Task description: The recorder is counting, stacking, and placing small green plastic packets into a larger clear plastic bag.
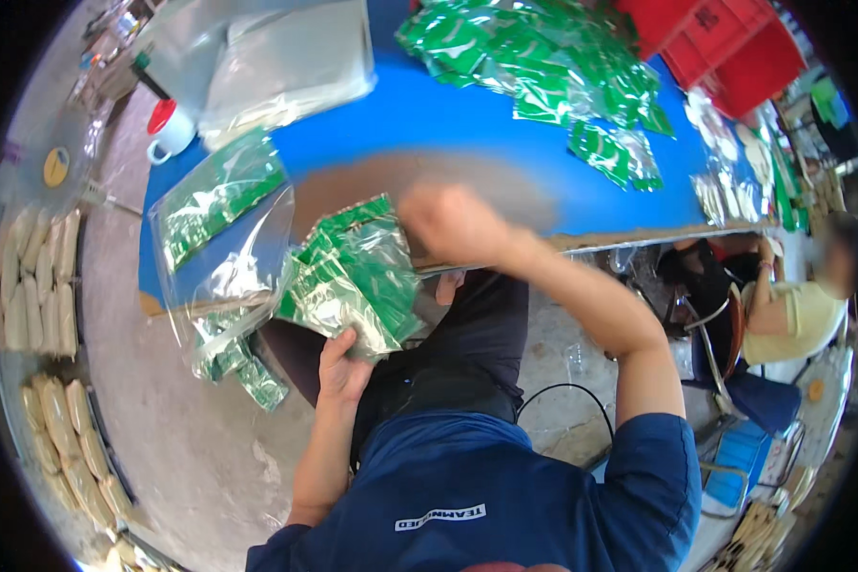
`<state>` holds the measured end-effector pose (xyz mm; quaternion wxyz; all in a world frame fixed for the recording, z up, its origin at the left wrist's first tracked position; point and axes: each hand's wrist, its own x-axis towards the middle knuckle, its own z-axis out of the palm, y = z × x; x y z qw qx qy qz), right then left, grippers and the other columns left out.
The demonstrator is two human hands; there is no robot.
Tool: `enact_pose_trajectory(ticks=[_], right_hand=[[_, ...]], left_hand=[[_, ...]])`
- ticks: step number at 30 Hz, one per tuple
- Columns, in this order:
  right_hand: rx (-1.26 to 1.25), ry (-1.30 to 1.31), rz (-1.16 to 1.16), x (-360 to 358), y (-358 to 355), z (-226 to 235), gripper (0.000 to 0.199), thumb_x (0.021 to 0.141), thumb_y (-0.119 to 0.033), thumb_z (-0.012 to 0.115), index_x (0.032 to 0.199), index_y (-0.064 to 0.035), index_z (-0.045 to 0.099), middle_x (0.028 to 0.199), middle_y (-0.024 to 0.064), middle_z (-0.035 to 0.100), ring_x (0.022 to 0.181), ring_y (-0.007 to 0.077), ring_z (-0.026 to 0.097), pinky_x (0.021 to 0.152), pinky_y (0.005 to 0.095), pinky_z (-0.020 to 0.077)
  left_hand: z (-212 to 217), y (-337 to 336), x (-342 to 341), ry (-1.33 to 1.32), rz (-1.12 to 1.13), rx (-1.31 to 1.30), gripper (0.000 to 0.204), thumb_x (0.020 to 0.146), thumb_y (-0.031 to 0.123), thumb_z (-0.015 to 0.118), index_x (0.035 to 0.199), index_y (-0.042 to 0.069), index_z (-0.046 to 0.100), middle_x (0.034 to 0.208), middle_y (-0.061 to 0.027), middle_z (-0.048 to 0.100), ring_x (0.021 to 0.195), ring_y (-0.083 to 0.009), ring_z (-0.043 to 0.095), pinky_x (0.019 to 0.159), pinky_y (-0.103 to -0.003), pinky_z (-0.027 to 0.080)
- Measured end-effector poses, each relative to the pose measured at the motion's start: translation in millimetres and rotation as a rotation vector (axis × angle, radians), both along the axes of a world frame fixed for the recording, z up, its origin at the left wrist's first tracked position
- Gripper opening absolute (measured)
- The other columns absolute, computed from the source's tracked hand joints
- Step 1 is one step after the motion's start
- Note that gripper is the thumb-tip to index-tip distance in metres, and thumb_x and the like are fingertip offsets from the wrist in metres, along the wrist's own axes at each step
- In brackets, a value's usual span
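Note:
My left hand (345,367) is closed on the lower edge of a bunch of shiny green-and-clear plastic packets (353,276), its thumb lying over them. They are at the table's near edge, above my lap. To the right of the bunch my right hand (456,224) is over the worn brown patch of the tabletop, apart from the packets. Motion blurs its fingers, so their grip does not show. Beside the bunch on the left, a large clear plastic bag (243,272) hangs partly over the table edge. Green packets (221,212) show in and around it.
A heap of green packets (543,62) covers the far right of the blue table (429,119). Clear plastic sheets or bags (296,67) lie far left, near a white mug (170,133). Red crates (734,48) stand far right. Another person (791,315) sits at right.

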<state>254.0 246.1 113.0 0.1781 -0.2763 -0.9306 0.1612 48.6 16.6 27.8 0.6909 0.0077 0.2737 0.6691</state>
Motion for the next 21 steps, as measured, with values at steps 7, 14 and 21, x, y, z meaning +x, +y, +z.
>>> enact_pose_trajectory(ticks=[7,14,21], right_hand=[[0.196,-0.178,-0.522,70.7,67.9,-38.5,0.094,0.085,-0.070,0.054,0.135,0.0103,0.046,0.142,0.0331,0.042,0.131,0.0468,0.041,0.112,0.0523,0.0310],[0.190,0.238,0.022,39.5,-74.8,-23.1,0.038,0.089,-0.017,0.070,0.121,-0.0025,0.056,0.105,0.0122,0.060,0.102,0.0261,0.060,0.093,0.0424,0.0494],[-0.828,0.491,-0.372,33.3,-72.1,14.6,0.036,0.098,-0.031,0.060,0.107,0.0034,0.066,0.090,0.0141,0.071,0.092,0.0206,0.066,0.084,0.0361,0.0507]], left_hand=[[-22.0,-11.2,-3.4,0.087,-0.055,-0.057,0.068,0.081,0.004,0.070,0.142,0.002,0.042,0.137,-0.0111,0.055,0.128,-0.0306,0.052,0.111,-0.049,0.040],[-43.0,-11.5,-24.8,-0.048,-0.220,0.164,0.067,0.077,0.023,0.076,0.136,0.002,0.053,0.134,-0.0122,0.060,0.124,-0.0326,0.055,0.112,-0.052,0.037],[-21.9,16.5,18.7,-0.164,-0.130,0.035,0.052,0.080,0.016,0.076,0.128,0.002,0.059,0.127,-0.0108,0.064,0.121,-0.0305,0.057,0.111,-0.049,0.038]])
